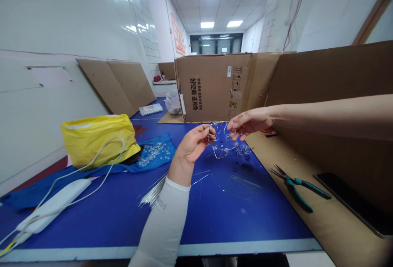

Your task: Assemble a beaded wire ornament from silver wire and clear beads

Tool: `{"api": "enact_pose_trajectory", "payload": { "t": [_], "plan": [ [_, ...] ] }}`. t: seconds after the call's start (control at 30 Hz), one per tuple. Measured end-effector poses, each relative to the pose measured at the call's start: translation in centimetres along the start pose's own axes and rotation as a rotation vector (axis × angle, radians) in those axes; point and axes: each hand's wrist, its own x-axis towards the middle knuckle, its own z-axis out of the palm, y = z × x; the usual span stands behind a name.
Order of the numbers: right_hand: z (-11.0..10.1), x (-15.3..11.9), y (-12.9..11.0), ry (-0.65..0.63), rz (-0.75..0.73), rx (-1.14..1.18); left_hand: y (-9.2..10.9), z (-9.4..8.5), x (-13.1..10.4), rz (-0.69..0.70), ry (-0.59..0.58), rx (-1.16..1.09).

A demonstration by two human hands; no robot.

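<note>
My left hand (196,140) pinches one side of a bent silver wire piece strung with clear beads (226,150), held up above the blue table. My right hand (245,124) is curled at the other side of the same wire, with a clear bead at its fingertips; part of the wire is hidden by the fingers. Below the hands on the table lie several dark rings (247,167) and a cluster of clear beaded pieces (244,149). Straight wires (245,182) lie nearer to me, and a thick bundle of wires (153,193) is partly covered by my left forearm.
Green-handled pliers (296,187) and a dark phone (353,201) rest on cardboard at right. Loose clear beads (155,152) lie on blue cloth beside a yellow bag (101,140). A white power strip (57,205) with a cable sits front left. A cardboard box (215,91) stands behind.
</note>
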Motion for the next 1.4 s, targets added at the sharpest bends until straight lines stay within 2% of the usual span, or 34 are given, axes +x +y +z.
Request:
{"api": "enact_pose_trajectory", "payload": {
  "t": [0.1, 0.27, 0.4, 0.53, 0.63, 0.73, 0.83, 1.0, 1.13, 1.23, 1.4],
  "plan": [
    [0.2, 0.0, 0.9, -0.067, 0.022, 0.143, 0.0, 0.0, -0.1, -0.002, -0.006, -0.009],
    [0.8, 0.2, 1.3, -0.110, 0.034, 0.343, 0.0, 0.0, -0.1, 0.005, -0.020, -0.025],
    [1.9, 0.3, 1.6, -0.090, 0.053, 0.363, 0.0, 0.0, 0.0, 0.010, -0.017, -0.023],
    [2.7, 0.3, 2.0, -0.065, -0.021, 0.347, 0.0, 0.0, 0.1, 0.017, -0.003, -0.032],
    [3.1, 0.3, 1.8, -0.047, -0.061, 0.403, 0.0, 0.2, 0.1, 0.030, 0.014, -0.042],
    [3.5, 0.4, 1.5, -0.062, -0.038, 0.460, 0.0, 0.4, 0.1, 0.040, 0.035, -0.050],
    [3.9, 0.7, 1.4, -0.022, -0.028, 0.438, -0.1, 0.5, 0.1, 0.042, 0.042, -0.051],
    [4.0, 0.8, 1.8, 0.107, -0.069, 0.256, -0.3, 0.8, 0.1, 0.049, 0.060, -0.053],
    [3.3, 0.7, 1.7, 0.102, -0.091, 0.198, -0.4, 0.7, 0.2, 0.092, 0.083, -0.053],
    [2.5, 0.6, 1.5, 0.094, -0.088, 0.180, -0.1, 0.7, 0.0, 0.119, 0.056, -0.055],
    [2.2, 0.4, 1.6, 0.087, -0.074, 0.252, 1.1, 0.6, -0.7, 0.182, 0.036, -0.061]
  ]
}}
